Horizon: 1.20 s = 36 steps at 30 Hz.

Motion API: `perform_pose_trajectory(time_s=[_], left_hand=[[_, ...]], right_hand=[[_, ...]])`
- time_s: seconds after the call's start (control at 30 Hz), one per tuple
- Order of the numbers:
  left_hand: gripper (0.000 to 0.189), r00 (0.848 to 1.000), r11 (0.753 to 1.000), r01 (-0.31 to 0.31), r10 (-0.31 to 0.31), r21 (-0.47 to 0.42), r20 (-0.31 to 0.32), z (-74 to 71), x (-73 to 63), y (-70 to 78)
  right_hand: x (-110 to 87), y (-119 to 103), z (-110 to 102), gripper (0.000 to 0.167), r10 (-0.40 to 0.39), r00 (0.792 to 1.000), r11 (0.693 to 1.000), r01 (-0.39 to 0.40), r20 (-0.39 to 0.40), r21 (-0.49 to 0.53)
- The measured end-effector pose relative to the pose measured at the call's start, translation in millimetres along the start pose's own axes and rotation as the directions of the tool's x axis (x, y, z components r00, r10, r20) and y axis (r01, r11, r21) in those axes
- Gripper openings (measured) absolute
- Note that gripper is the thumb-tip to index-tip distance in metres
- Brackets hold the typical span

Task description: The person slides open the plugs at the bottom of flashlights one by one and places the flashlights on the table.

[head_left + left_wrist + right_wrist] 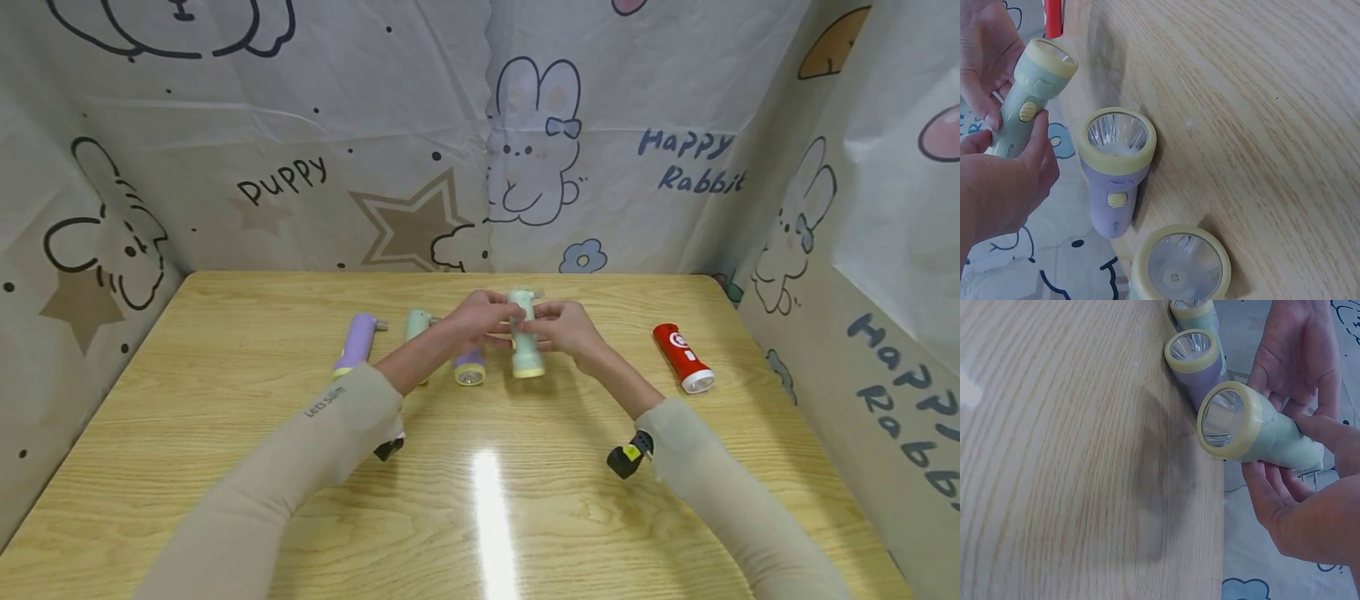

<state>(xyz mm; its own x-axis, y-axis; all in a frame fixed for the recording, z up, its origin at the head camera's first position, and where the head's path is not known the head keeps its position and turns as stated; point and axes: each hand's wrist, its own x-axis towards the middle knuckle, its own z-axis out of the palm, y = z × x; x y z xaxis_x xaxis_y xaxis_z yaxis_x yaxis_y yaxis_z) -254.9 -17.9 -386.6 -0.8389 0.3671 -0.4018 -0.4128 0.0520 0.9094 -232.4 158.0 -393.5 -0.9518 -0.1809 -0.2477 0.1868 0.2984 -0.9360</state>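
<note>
A pale green flashlight (pixel 527 354) with a cream head is held up between both hands over the back of the table. My left hand (pixel 478 318) grips it from the left, thumb and fingers around the body near the cream switch (pixel 1028 111). From the other side my right hand (pixel 572 330) holds the body, thumb on one side and fingers beneath it in the right wrist view. Small metal prongs (pixel 1316 480) stick out at its tail end. Just left of it a purple flashlight (pixel 469 367) lies on the table, partly hidden by the left hand.
Farther left lie a second green flashlight (pixel 417 323), partly behind the left forearm, and another purple flashlight (pixel 358 340) with prongs out. A red flashlight (pixel 681 354) with a white head lies at the right. Printed cloth (pixel 300 225) stands behind the wooden table (pixel 570 517).
</note>
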Motion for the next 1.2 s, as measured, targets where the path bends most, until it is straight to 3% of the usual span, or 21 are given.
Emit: perform_pose_trajectory(time_s=[0.23, 0.6, 1.2], left_hand=[[0.038, 1.000, 1.000, 0.006, -0.006, 0.009, 0.001, 1.7, 1.0, -2.1], [0.044, 0.999, 0.999, 0.037, -0.037, 0.020, -0.017, 6.8, 8.0, -6.6], [0.044, 0.997, 0.996, 0.068, -0.067, 0.050, -0.033, 9.6, 10.3, -7.3]], right_hand=[[-0.2, 1, 0, 0.042, 0.002, 1.000, 0.999, -0.002, -0.001, -0.033], [2.2, 2, -2, 0.039, 0.022, 1.000, 0.998, -0.023, -0.022, -0.050], [6.7, 11, -4, 0.042, 0.057, 0.998, 0.998, -0.057, -0.001, 0.000]])
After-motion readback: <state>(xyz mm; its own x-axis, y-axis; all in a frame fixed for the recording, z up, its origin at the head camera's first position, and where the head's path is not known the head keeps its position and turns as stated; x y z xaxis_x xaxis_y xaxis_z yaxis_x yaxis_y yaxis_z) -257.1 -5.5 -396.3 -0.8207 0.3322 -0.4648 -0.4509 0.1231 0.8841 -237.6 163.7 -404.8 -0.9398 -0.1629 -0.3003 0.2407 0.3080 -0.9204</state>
